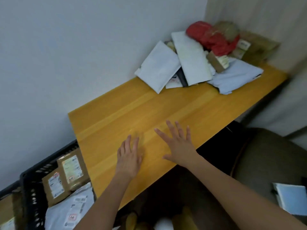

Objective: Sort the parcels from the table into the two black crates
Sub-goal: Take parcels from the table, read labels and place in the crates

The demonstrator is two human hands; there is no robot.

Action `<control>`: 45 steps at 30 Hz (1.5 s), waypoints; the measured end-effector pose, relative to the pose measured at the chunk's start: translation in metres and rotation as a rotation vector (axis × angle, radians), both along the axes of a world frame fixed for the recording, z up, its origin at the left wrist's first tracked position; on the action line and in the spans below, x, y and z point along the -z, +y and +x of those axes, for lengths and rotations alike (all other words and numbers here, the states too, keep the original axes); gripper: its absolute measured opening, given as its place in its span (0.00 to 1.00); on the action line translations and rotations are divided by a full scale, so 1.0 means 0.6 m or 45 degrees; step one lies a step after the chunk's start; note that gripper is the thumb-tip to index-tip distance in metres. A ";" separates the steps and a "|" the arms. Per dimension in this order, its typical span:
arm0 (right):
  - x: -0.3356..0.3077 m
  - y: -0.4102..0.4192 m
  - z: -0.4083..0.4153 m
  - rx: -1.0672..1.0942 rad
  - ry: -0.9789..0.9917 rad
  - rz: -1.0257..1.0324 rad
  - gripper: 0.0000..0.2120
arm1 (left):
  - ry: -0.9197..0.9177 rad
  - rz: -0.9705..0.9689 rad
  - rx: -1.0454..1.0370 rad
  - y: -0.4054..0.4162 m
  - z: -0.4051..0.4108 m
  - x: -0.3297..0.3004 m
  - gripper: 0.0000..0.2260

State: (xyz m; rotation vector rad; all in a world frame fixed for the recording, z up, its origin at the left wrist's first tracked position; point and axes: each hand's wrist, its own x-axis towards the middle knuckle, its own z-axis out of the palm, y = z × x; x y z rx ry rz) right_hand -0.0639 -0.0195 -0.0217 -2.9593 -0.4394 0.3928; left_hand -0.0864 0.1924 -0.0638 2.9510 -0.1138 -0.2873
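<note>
Both hands hover over the near end of the wooden counter with nothing in them: the left hand has straight fingers held close together, and the right hand has its fingers fanned wide. The pile of parcels lies well apart from them, in the upper right of the frame at the counter's far end against the wall. It mixes flat white poly mailers, a crumpled red plastic bag, a pale blue soft pack and brown cardboard boxes with printed labels. At lower left, beside the counter, a slotted black crate holds two brown labelled boxes lying on a white mailer. The counter is smooth honey-coloured plank wood. A dark padded seat sits at right.
</note>
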 end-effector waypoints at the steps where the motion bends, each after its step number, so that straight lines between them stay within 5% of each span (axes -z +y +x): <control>1: -0.010 -0.032 0.009 0.044 -0.005 -0.007 0.51 | -0.008 -0.003 0.025 -0.031 0.016 -0.007 0.30; 18: -0.017 -0.221 0.238 0.440 0.130 -0.070 0.47 | 0.093 -0.012 0.127 -0.168 0.330 -0.016 0.32; 32: 0.025 -0.285 0.490 0.299 0.245 0.061 0.47 | 0.117 -0.218 0.008 -0.275 0.508 -0.009 0.31; 36: 0.045 -0.315 0.579 0.229 0.285 0.174 0.46 | 0.248 -0.474 -0.141 -0.334 0.574 -0.018 0.29; 45: 0.103 -0.392 0.671 0.111 0.381 0.247 0.46 | 0.478 -1.331 -1.019 -0.450 0.694 -0.025 0.18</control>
